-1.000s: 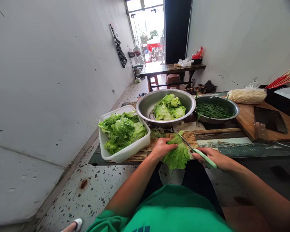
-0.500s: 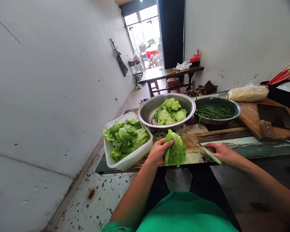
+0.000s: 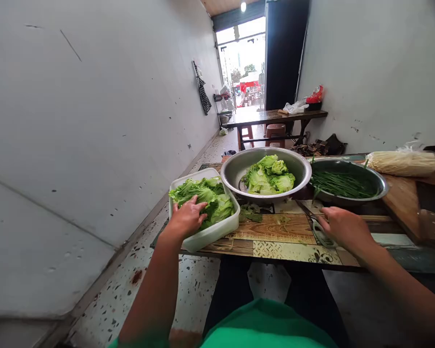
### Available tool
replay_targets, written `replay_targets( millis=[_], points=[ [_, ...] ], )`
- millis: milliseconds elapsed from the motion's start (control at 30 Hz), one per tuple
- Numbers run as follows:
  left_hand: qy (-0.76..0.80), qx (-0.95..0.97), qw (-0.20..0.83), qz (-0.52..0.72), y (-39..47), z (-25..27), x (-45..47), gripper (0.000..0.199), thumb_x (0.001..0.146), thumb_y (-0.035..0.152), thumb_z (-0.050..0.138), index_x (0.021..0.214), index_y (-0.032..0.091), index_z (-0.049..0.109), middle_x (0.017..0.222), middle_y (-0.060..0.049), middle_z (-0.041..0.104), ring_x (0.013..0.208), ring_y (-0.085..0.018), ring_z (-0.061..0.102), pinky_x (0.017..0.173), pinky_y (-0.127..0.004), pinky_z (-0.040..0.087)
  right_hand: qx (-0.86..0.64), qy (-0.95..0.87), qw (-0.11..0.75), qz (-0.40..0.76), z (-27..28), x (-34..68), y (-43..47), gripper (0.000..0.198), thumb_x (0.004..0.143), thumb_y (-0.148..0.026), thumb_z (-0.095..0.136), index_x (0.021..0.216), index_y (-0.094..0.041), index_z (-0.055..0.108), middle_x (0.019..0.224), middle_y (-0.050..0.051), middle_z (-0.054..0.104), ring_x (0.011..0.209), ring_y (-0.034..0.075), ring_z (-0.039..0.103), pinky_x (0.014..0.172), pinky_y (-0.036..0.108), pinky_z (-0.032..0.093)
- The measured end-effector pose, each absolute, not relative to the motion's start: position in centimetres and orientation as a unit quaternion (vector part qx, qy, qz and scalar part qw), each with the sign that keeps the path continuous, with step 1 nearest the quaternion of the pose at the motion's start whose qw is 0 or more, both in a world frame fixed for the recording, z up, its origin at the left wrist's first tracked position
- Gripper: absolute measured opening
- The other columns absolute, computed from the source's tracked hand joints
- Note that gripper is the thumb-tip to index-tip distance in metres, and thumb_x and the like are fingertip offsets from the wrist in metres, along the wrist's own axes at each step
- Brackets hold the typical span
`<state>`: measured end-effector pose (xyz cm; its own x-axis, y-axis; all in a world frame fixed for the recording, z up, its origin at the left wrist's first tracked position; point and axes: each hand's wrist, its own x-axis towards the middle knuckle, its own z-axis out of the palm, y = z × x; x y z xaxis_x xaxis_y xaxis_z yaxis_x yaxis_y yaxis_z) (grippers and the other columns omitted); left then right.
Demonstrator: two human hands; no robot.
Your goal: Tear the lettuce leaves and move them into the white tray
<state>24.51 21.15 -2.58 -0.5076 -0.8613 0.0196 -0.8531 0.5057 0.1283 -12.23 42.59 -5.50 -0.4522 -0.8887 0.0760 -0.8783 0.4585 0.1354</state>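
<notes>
In the white plastic tub (image 3: 217,231): left hand (image 3: 187,216), fingers spread, now pressing the lettuce leaves (image 3: 206,198); the head it held half a second ago is gone from the table edge. Right hand (image 3: 344,227) closed around knife (image 3: 313,221), flat on tabletop (image 3: 275,232)

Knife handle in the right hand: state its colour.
Pale green, partly hidden under the right hand holding the knife; seen in the head view.
</notes>
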Motion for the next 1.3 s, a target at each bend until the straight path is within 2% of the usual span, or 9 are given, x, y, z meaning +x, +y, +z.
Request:
replay_targets(
  millis=[167, 300, 500, 633, 800, 900, 1000, 1167, 1300],
  points=[
    [-0.888, 0.443, 0.103, -0.071, 19.7, -4.0, 24.6, 0.045, 0.096, 0.032, 0.054, 0.137, 0.016, 0.062, 0.147, -0.018, 0.056, 0.139, -0.030, 0.052, 0.113, -0.042, 0.042, 0.551, -0.824, 0.115, 0.059, -0.7, -12.6, 35.9, 0.038, 0.098, -0.041, 0.045, 0.113, -0.020, 0.073, 0.113, 0.010, 0.074, 0.100, 0.028, 0.069, 0.070, 0.035, 0.045],
    [-0.886, 0.448, 0.097, -0.072, 19.9, -4.0, 24.4, 0.057, 0.091, 0.031, 0.062, 0.145, 0.016, 0.054, 0.151, -0.021, 0.051, 0.138, -0.034, 0.053, 0.114, -0.045, 0.041, 0.551, -0.835, 0.014, -0.007, 0.3, -14.8, 27.6, 0.040, 0.094, -0.039, 0.056, 0.123, -0.015, 0.069, 0.118, 0.013, 0.072, 0.107, 0.029, 0.066, 0.083, 0.035, 0.047],
    [-0.870, 0.397, 0.286, -0.068, 22.1, -3.7, 25.1, 0.051, 0.097, 0.034, 0.053, 0.145, 0.020, 0.054, 0.157, -0.015, 0.047, 0.142, -0.031, 0.048, 0.116, -0.050, 0.041, 0.536, -0.844, 0.005, 0.016, -1.7, -17.3, 19.1, 0.082, 0.086, -0.036, 0.071, 0.154, -0.008, 0.037, 0.149, 0.027, 0.046, 0.127, 0.032, 0.057, 0.098, 0.033, 0.045],
    [-0.874, 0.314, 0.347, -0.132, 23.4, -3.8, 24.0, 0.049, 0.098, 0.038, 0.052, 0.145, 0.025, 0.054, 0.160, -0.011, 0.042, 0.144, -0.027, 0.046, 0.116, -0.046, 0.044, 0.540, -0.840, -0.014, 0.041, -2.7, -17.6, 16.9, 0.084, 0.080, -0.040, 0.077, 0.147, -0.001, 0.045, 0.140, 0.032, 0.051, 0.120, 0.036, 0.060, 0.095, 0.035, 0.047],
    [-0.878, 0.271, 0.337, -0.205, 24.5, -3.6, 22.2, 0.050, 0.095, 0.033, 0.056, 0.145, 0.027, 0.055, 0.160, -0.009, 0.042, 0.142, -0.029, 0.049, 0.117, -0.046, 0.044, 0.516, -0.853, -0.025, 0.078, -1.8, -18.7, 16.3, 0.058, 0.074, -0.018, 0.074, 0.127, -0.001, 0.059, 0.113, 0.024, 0.068, 0.105, 0.035, 0.065, 0.087, 0.038, 0.049],
    [-0.867, 0.254, 0.330, -0.274, 25.3, -3.3, 21.2, 0.051, 0.092, 0.030, 0.061, 0.142, 0.030, 0.058, 0.159, -0.007, 0.045, 0.142, -0.029, 0.049, 0.118, -0.047, 0.042, 0.515, -0.847, -0.025, 0.129, -0.2, -19.2, 18.0, 0.055, 0.079, -0.027, 0.071, 0.128, -0.007, 0.057, 0.112, 0.018, 0.069, 0.099, 0.028, 0.067, 0.083, 0.035, 0.051],
    [-0.805, 0.262, 0.366, -0.386, 25.8, -2.6, 18.9, 0.051, 0.086, 0.026, 0.069, 0.136, 0.027, 0.063, 0.150, -0.010, 0.055, 0.137, -0.032, 0.053, 0.116, -0.048, 0.044, 0.567, -0.775, -0.063, 0.271, 0.7, -18.5, 20.8, 0.059, 0.078, -0.042, 0.072, 0.127, -0.016, 0.053, 0.111, 0.009, 0.069, 0.092, 0.021, 0.066, 0.081, 0.031, 0.052],
    [-0.420, 0.294, 0.324, -0.795, 25.1, -0.7, 11.3, 0.052, 0.088, 0.026, 0.072, 0.135, 0.010, 0.055, 0.114, -0.018, 0.067, 0.095, -0.024, 0.071, 0.092, -0.039, 0.060, 0.609, -0.608, -0.111, 0.497, -0.7, -14.4, 24.3, 0.066, 0.065, -0.053, 0.080, 0.114, -0.023, 0.046, 0.127, 0.010, 0.062, 0.104, 0.022, 0.063, 0.091, 0.034, 0.053],
    [-0.254, 0.299, 0.332, -0.858, 23.5, 0.6, 5.8, 0.033, 0.092, 0.030, 0.068, 0.118, 0.013, 0.057, 0.088, -0.007, 0.061, 0.071, -0.015, 0.065, 0.072, -0.028, 0.058, 0.635, -0.545, -0.122, 0.534, -1.6, -11.6, 25.1, 0.063, 0.067, -0.053, 0.080, 0.109, -0.025, 0.042, 0.141, 0.013, 0.053, 0.118, 0.025, 0.060, 0.100, 0.040, 0.051]
  ],
)
